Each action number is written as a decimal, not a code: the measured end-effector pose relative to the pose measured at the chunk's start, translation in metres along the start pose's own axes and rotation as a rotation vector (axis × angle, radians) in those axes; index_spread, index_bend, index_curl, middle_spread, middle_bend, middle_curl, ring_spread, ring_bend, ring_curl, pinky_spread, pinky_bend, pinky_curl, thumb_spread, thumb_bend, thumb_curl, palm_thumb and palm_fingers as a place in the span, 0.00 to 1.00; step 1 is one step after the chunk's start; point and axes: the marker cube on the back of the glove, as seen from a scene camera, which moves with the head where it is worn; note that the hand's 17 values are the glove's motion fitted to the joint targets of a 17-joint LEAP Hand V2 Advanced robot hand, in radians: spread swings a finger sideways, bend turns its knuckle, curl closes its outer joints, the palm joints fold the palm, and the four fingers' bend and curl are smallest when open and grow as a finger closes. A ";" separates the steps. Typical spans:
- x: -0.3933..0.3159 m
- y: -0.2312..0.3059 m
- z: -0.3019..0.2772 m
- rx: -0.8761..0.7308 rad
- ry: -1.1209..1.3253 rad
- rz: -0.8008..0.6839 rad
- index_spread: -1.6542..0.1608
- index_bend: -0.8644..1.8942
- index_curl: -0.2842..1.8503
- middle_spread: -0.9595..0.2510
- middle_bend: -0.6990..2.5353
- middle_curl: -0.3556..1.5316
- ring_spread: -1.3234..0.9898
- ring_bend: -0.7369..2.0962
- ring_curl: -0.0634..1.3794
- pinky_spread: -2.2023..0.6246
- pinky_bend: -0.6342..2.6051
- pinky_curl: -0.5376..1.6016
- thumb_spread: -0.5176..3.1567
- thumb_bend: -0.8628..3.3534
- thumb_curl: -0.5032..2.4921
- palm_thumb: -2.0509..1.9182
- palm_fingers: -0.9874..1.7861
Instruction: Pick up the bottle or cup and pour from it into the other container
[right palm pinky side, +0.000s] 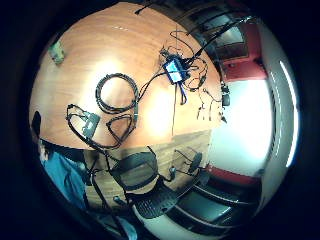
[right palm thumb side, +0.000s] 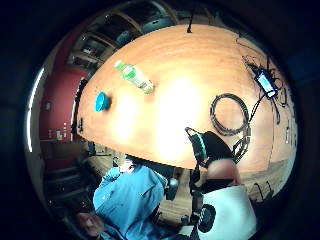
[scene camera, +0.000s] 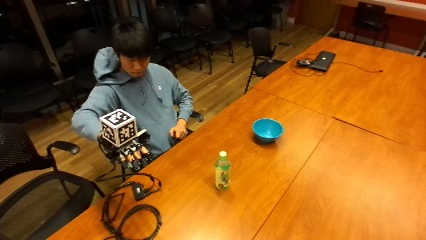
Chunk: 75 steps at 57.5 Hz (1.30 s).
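A clear bottle with a green label and green cap stands upright near the middle of the wooden table. A blue bowl sits beyond it, closer to the seated person. My gloved right hand hangs above the table's edge, well to the side of the bottle, its fingers pointing down, relaxed and holding nothing. The thumb side palm view shows the bottle and the bowl far off on the tabletop. Neither shows in the little finger side palm view.
Coiled black cables lie on the table under and near the hand; a cable coil and a small lit device are there too. The person's bare hand rests at the table edge. Black chairs stand around; a laptop lies far off.
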 end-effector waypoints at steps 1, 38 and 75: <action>0.000 0.000 0.002 -0.002 -0.001 0.002 0.73 0.38 0.28 0.78 0.27 0.31 0.61 0.35 0.19 0.86 0.32 0.34 0.39 0.21 0.28 0.72 0.46; -0.004 -0.044 0.021 -0.055 -0.007 0.053 0.72 0.38 0.29 0.79 0.27 0.33 0.61 0.35 0.23 0.86 0.32 0.36 0.39 0.20 0.30 0.72 0.45; -0.042 -0.087 0.045 -0.074 0.008 0.054 0.72 0.38 0.28 0.79 0.27 0.33 0.61 0.36 0.24 0.86 0.33 0.37 0.40 0.20 0.30 0.72 0.44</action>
